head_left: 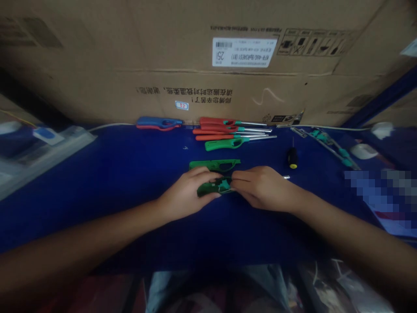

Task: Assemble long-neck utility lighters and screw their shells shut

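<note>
My left hand (pixel 192 191) grips a green lighter handle half (pixel 204 189), its open inside showing a teal part (pixel 224 185). At the handle's right end, my right hand (pixel 260 188) is closed, its fingertips pinched beside the teal part. A short metal tip (pixel 286 177) shows beyond the right hand. Just behind the hands lies another green handle half (pixel 213 164) on the blue table. What exactly the right fingertips hold is partly hidden.
Behind lie a whole green lighter (pixel 224 144), several red lighters (pixel 215 128) and blue handle pieces (pixel 158 122). A black screwdriver (pixel 292 157) stands right of them, near metal rods with teal parts (pixel 332 145). A cardboard wall (pixel 114 52) bounds the back; a plastic tray (pixel 61 150) sits left.
</note>
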The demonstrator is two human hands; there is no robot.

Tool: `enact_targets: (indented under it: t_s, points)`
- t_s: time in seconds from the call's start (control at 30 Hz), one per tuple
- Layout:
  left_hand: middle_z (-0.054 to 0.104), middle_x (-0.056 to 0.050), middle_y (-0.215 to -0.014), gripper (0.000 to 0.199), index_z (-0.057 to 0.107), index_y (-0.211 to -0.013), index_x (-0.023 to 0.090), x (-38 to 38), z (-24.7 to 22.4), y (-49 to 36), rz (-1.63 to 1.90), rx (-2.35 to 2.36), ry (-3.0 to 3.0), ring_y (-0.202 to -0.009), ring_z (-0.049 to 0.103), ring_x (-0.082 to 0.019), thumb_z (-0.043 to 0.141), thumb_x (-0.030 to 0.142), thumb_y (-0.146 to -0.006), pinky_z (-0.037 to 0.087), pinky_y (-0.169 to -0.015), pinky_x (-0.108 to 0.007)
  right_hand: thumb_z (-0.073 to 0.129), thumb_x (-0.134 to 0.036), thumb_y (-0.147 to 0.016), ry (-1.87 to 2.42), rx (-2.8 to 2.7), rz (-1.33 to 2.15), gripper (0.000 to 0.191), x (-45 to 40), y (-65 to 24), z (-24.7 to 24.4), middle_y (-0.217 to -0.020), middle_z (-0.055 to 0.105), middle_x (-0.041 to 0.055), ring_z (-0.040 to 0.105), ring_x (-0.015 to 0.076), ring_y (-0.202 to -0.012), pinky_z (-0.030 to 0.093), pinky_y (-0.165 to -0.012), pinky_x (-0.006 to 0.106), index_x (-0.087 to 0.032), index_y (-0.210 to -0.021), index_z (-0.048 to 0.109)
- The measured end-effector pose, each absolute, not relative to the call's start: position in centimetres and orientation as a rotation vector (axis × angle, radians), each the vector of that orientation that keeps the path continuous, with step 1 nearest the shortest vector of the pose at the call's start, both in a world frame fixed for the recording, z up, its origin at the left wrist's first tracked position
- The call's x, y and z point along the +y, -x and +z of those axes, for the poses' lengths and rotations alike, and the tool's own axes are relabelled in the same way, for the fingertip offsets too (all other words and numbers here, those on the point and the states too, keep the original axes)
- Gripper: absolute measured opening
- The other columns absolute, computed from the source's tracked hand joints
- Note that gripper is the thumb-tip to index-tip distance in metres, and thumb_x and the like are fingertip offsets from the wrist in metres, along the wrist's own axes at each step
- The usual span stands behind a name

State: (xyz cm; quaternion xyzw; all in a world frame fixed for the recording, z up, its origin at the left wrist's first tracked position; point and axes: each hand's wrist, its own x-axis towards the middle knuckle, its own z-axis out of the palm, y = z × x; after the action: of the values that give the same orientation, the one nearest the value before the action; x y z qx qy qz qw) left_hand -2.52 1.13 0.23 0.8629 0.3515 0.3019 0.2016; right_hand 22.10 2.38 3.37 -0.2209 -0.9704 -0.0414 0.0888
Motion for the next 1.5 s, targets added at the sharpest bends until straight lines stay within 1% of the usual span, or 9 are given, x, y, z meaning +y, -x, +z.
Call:
enact_targets:
  t_s: [0.17, 0.37, 0.63, 0.87, 0.97, 1.03, 1.13, 1.33, 1.5]
  points:
    - [0.063, -0.007, -0.103, 0.038, 0.063, -0.127, 0.017, 1.0, 0.3, 2.5, 0.829, 0.957, -2.472, -0.095, 0.064, -0.02, 0.069, 0.023, -0.09, 0.055, -0.088, -0.034, 0.05, -0.01, -0.092, 0.664, -2.966, -0.234, 0.015, 2.1, -22.0, 3.7, -0.087, 0.066, 0.0033, 0.051, 0.0139, -0.059, 0.032, -0.058, 0.031, -0.015, -0.094, 0.064]
    - [0.059, -0.006, -0.099, 0.036, 0.064, -0.129, 0.019, 0.9, 0.5, 2.5, 0.771, 0.918, -2.516, -0.091, 0.061, -0.018, 0.065, 0.022, -0.093, 0.055, -0.085, -0.032, 0.051, -0.005, -0.088, 0.668, -3.021, -0.272, 0.017, 1.8, -21.9, 4.0, -0.091, 0.066, 0.0045, 0.054, 0.0149, -0.063, 0.031, -0.057, 0.031, -0.014, -0.097, 0.064]
    - [0.058, -0.009, -0.104, 0.032, 0.066, -0.129, 0.022, 0.8, 1.1, 2.6, 0.558, 0.915, -2.749, -0.099, 0.058, -0.023, 0.052, 0.026, -0.1, 0.052, -0.091, -0.041, 0.047, -0.02, -0.099, 0.738, -2.865, -0.164, 0.022, 2.4, -22.5, 4.3, -0.089, 0.068, 0.0034, 0.058, 0.014, -0.066, 0.036, -0.06, 0.029, -0.017, -0.096, 0.068]
    - [0.06, -0.009, -0.103, 0.032, 0.066, -0.129, 0.021, 1.0, 1.1, 2.9, 0.596, 0.883, -2.76, -0.095, 0.058, -0.02, 0.052, 0.027, -0.1, 0.053, -0.087, -0.037, 0.048, -0.027, -0.098, 1.174, -2.535, -0.159, 0.024, 4.6, -24.6, 4.5, -0.094, 0.07, 0.003, 0.067, 0.0161, -0.077, 0.042, -0.06, 0.027, -0.019, -0.092, 0.07]
    - [0.061, -0.009, -0.11, 0.033, 0.065, -0.13, 0.023, 1.0, 1.1, 2.9, 0.555, 0.883, -2.788, -0.103, 0.058, -0.022, 0.051, 0.027, -0.101, 0.052, -0.092, -0.039, 0.053, -0.026, -0.094, 1.396, -2.419, -0.163, 0.019, 6.1, -25.5, 3.4, -0.099, 0.069, 0.0057, 0.067, 0.0216, -0.086, 0.048, -0.063, 0.03, -0.02, -0.097, 0.071]
    - [0.061, -0.01, -0.115, 0.035, 0.062, -0.134, 0.024, 1.1, 1.1, 2.9, 0.529, 0.893, -2.818, -0.107, 0.058, -0.024, 0.05, 0.028, -0.101, 0.051, -0.094, -0.042, 0.056, -0.024, -0.09, 1.397, -2.37, -0.084, 0.021, 7.2, -26.1, 2.5, -0.104, 0.065, 0.0106, 0.066, 0.0252, -0.096, 0.053, -0.074, 0.034, -0.017, -0.103, 0.07]
    - [0.06, -0.01, -0.117, 0.037, 0.06, -0.136, 0.026, 1.1, 1.0, 3.0, 0.524, 0.892, -2.838, -0.109, 0.058, -0.024, 0.049, 0.027, -0.101, 0.051, -0.095, -0.045, 0.058, -0.024, -0.087, 1.394, -2.289, 0.092, 0.022, 8.6, -26.8, 1.3, -0.104, 0.062, 0.0117, 0.065, 0.0239, -0.093, 0.055, -0.083, 0.038, -0.017, -0.104, 0.07]
    - [0.061, -0.01, -0.118, 0.038, 0.058, -0.138, 0.026, 1.3, 0.6, 3.2, 0.56, 0.874, -2.816, -0.11, 0.058, -0.024, 0.049, 0.028, -0.101, 0.051, -0.096, -0.044, 0.055, -0.027, -0.085, 1.589, -2.098, -0.006, 0.031, 11.0, -28.8, 0.5, -0.111, 0.06, 0.0135, 0.059, 0.0292, -0.109, 0.05, -0.099, 0.046, -0.018, -0.111, 0.069]
    - [0.064, -0.009, -0.119, 0.04, 0.056, -0.141, 0.026, 1.4, 0.6, 3.0, 0.618, 0.889, -2.771, -0.109, 0.059, -0.024, 0.052, 0.031, -0.101, 0.052, -0.096, -0.044, 0.053, -0.021, -0.079, 1.873, -1.851, -0.12, 0.041, 13.1, -32.7, 0.6, -0.121, 0.058, 0.0178, 0.052, 0.0375, -0.119, 0.045, -0.1, 0.056, -0.017, -0.117, 0.066]
